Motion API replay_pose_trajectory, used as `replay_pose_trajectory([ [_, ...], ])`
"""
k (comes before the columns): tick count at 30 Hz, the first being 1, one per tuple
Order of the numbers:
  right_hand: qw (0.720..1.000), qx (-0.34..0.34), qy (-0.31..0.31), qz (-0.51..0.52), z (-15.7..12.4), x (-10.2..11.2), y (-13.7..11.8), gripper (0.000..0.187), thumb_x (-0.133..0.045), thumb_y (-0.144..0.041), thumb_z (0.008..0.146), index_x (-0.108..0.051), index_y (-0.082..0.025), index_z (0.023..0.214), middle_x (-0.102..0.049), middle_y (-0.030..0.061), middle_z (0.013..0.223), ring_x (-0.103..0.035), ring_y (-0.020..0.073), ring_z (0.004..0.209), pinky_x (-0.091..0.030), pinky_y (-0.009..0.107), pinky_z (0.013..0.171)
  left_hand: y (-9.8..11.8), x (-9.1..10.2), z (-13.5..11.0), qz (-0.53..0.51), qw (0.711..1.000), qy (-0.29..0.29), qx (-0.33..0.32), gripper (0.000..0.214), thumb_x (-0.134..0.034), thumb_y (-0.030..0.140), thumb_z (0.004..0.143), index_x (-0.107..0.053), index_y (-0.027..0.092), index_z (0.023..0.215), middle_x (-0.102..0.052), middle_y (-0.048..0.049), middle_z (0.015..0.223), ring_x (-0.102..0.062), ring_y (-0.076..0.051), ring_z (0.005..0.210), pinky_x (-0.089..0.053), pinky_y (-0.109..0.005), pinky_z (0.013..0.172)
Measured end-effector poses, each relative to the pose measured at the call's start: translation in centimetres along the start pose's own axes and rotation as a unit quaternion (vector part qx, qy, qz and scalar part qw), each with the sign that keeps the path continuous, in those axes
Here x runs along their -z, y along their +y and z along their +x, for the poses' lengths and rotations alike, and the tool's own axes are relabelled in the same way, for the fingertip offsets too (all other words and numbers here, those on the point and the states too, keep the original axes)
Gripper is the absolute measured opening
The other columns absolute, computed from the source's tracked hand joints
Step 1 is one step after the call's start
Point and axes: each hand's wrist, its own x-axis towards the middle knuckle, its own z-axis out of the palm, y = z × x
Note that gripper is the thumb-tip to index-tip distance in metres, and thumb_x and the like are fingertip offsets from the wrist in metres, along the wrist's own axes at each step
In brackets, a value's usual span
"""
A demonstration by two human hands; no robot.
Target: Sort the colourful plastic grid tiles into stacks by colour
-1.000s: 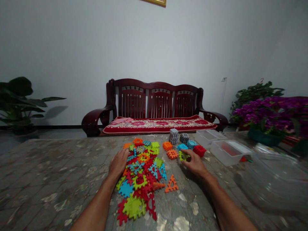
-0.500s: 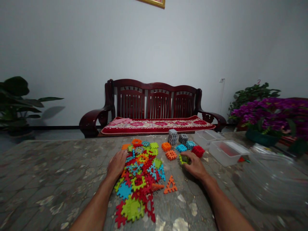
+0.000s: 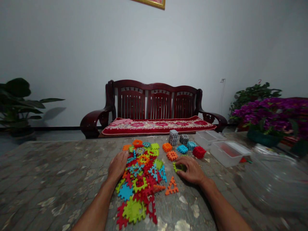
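My left hand (image 3: 117,166) lies flat, fingers out, on the left edge of a pile of flat toothed plastic pieces (image 3: 141,176) in red, green, blue and orange. My right hand (image 3: 191,170) rests on the stone table (image 3: 60,179) to the right of the pile, its fingers curled round a green toothed piece (image 3: 177,167). An orange triangle piece (image 3: 172,186) lies just in front of that hand. Beyond it stand small stacks of pieces: orange (image 3: 171,155), blue (image 3: 182,149), red (image 3: 199,152) and grey (image 3: 173,137).
Two clear plastic boxes (image 3: 228,152) sit at the right, with a clear bag or lid (image 3: 271,179) nearer me. Purple flowers (image 3: 271,115) stand at the right edge. A dark wooden bench (image 3: 154,109) with a red cushion stands behind the table, and a leafy plant (image 3: 16,102) is at the left.
My right hand has drawn back toward me and to the left from the stacks, bringing the green piece with it. The left hand has stayed on the pile.
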Motion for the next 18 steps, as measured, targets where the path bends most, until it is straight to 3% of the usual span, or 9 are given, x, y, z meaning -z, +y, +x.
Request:
replay_pose_trajectory([
  [3, 0.999, -0.013, 0.03, 0.012, 0.2, 0.0, 0.1, 0.014, -0.068, -0.031, 0.077, -0.076, -0.024, 0.087, -0.076, 0.0053, 0.107, -0.066, 0.0251, 0.103, -0.046, 0.041, 0.097, -0.3, -0.2, 0.1, -0.002, 1.0, 0.005, 0.002, 0.051, -0.025, 0.035, 0.099, -0.068, 0.016, 0.121, -0.069, -0.0099, 0.134, -0.059, -0.021, 0.129, -0.038, -0.037, 0.115],
  [8, 0.995, -0.019, 0.093, -0.012, 2.0, 0.1, -0.4, 0.029, -0.05, -0.04, 0.096, -0.074, -0.024, 0.102, -0.074, 0.007, 0.107, -0.064, 0.0232, 0.104, -0.046, 0.038, 0.096, -0.5, -0.3, 0.3, -0.002, 1.0, 0.004, -0.001, 0.052, -0.026, 0.035, 0.099, -0.067, 0.015, 0.125, -0.068, -0.0103, 0.135, -0.058, -0.021, 0.13, -0.037, -0.037, 0.116],
  [12, 0.995, -0.013, 0.061, -0.073, 4.8, -0.3, -0.6, 0.039, -0.034, -0.036, 0.104, -0.07, -0.023, 0.113, -0.073, 0.0071, 0.114, -0.061, 0.021, 0.107, -0.043, 0.035, 0.097, -0.5, -0.4, 0.3, 0.001, 1.0, 0.006, 0.005, 0.053, -0.026, 0.035, 0.099, -0.067, 0.014, 0.126, -0.068, -0.0113, 0.136, -0.058, -0.022, 0.131, -0.037, -0.037, 0.116],
  [18, 0.98, -0.002, -0.025, -0.196, 7.7, -0.9, -0.3, 0.042, -0.025, -0.029, 0.107, -0.066, -0.021, 0.105, -0.072, 0.007, 0.11, -0.06, 0.0202, 0.097, -0.04, 0.032, 0.089, -0.6, -0.4, 0.3, -0.005, 1.0, -0.003, 0.005, 0.055, -0.024, 0.036, 0.099, -0.065, 0.014, 0.128, -0.065, -0.0116, 0.139, -0.056, -0.022, 0.134, -0.036, -0.04, 0.118],
])
